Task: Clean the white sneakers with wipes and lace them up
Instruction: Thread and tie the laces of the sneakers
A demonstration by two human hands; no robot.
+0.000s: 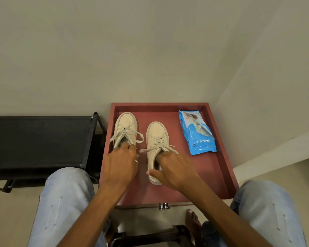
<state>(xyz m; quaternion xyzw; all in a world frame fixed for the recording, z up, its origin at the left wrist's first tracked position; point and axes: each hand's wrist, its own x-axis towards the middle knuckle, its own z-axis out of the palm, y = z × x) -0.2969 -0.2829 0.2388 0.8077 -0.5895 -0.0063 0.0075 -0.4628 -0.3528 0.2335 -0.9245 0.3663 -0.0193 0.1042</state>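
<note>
Reaching into the red tray, both hands are on the shoes. The left hand curls its fingers over the collar of the left sneaker and grips it at the heel end (the heel itself is hidden under the hand). The right hand has its fingers tucked inside the right sneaker, with the thumb against its left side, pinching the wall between them. Both shoes stand upright, toes pointing away, side by side but apart, the left one a little farther back. Laces are threaded on both, ends trailing loose. The blue wipes pack lies flat right of the shoes, clear of either hand. A black rack stands left of the tray.
</note>
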